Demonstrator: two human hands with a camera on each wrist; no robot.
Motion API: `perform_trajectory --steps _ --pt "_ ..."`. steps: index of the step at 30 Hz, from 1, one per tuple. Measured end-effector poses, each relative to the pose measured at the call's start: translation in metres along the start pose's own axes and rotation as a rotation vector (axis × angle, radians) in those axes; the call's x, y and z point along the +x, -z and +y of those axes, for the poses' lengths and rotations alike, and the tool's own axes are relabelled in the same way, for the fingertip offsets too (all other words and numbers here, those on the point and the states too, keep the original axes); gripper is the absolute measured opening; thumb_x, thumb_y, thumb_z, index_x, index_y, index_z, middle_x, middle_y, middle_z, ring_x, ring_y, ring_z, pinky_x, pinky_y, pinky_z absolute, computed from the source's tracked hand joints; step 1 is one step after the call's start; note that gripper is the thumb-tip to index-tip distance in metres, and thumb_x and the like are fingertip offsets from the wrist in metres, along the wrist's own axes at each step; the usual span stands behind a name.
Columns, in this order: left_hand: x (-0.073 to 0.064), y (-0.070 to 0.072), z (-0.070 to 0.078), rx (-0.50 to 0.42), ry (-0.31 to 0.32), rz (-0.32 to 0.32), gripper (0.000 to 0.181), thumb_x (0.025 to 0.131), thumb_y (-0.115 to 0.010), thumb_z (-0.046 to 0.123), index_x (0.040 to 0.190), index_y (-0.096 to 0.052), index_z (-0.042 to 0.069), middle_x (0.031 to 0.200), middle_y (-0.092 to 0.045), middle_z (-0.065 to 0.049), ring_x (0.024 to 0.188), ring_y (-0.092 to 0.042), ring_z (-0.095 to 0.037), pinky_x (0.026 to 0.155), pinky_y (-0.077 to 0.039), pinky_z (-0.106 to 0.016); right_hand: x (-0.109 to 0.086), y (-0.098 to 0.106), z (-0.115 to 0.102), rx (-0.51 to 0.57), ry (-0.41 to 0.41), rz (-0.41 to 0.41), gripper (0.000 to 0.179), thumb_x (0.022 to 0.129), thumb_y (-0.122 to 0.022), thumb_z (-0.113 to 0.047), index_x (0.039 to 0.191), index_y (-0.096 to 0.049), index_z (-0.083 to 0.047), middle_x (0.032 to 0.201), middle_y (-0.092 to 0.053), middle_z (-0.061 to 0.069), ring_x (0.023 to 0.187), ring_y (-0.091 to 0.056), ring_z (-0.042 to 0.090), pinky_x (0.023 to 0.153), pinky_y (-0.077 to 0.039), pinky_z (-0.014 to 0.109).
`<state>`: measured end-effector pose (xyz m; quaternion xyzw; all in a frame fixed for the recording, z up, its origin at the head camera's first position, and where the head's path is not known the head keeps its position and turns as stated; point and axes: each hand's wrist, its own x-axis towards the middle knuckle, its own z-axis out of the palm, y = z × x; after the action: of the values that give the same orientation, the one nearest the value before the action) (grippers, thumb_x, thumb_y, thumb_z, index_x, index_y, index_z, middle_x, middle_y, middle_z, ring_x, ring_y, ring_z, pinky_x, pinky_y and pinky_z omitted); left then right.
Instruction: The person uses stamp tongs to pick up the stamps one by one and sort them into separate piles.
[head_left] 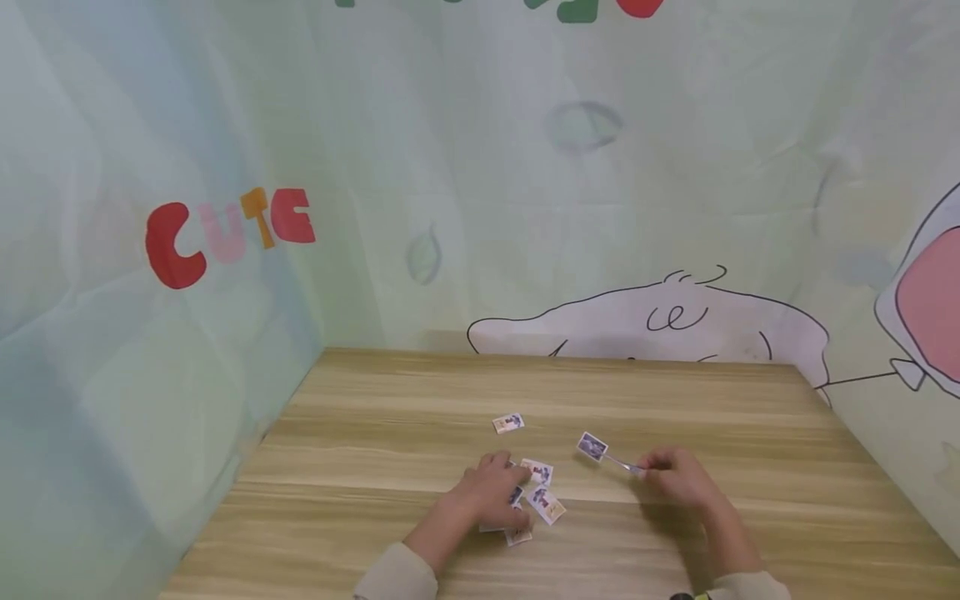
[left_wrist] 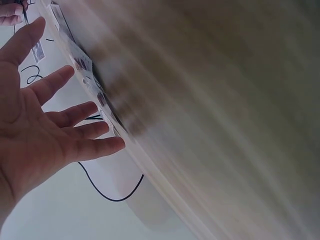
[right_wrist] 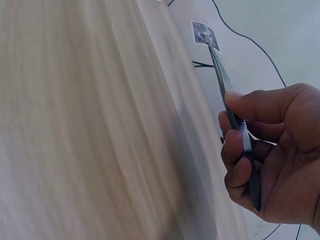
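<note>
My right hand [head_left: 678,477] pinches a pair of metal tweezers [right_wrist: 243,135] between thumb and fingers. Held in the tweezer tips is a small dark-printed stamp [right_wrist: 204,34] with a white border, raised over the table. My left hand [head_left: 495,490] spreads its fingers low over a loose group of stamps, hiding part of them. In the left wrist view the fingers [left_wrist: 75,114] are straight, and nothing is gripped. Light stamps with coloured prints, one [head_left: 547,505] and another [head_left: 537,472], lie just right of the left hand.
A single stamp [head_left: 508,423] lies apart, farther back on the wood-grain table [head_left: 375,400]. Behind the table hangs a printed cloth backdrop [head_left: 487,208] with a cartoon outline, and another cloth side [head_left: 187,375] stands at the left.
</note>
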<state>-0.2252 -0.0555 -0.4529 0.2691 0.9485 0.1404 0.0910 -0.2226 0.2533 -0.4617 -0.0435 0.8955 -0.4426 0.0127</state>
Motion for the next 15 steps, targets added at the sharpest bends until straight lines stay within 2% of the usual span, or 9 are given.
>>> perform_trajectory --steps 8,15 --pt "-0.001 0.003 0.001 0.002 0.005 0.001 0.070 0.066 -0.074 0.046 0.126 -0.057 0.015 0.117 -0.048 -0.011 0.104 -0.045 -0.026 0.082 -0.045 -0.045 -0.002 0.010 0.007 -0.017 -0.029 0.023 0.011 0.077 -0.065 -0.003 0.087 -0.066 0.003 0.084 -0.061 0.007 0.074 -0.051 0.018 0.065 -0.043 0.032" --pt "0.004 -0.002 0.000 0.079 -0.011 0.014 0.080 0.062 -0.075 0.055 0.128 -0.054 0.017 0.113 -0.048 -0.011 0.099 -0.045 -0.026 0.076 -0.046 -0.042 -0.003 0.021 0.016 -0.022 -0.023 0.014 0.011 0.078 -0.064 -0.002 0.087 -0.065 0.004 0.079 -0.060 0.007 0.072 -0.049 0.018 0.063 -0.042 0.032"
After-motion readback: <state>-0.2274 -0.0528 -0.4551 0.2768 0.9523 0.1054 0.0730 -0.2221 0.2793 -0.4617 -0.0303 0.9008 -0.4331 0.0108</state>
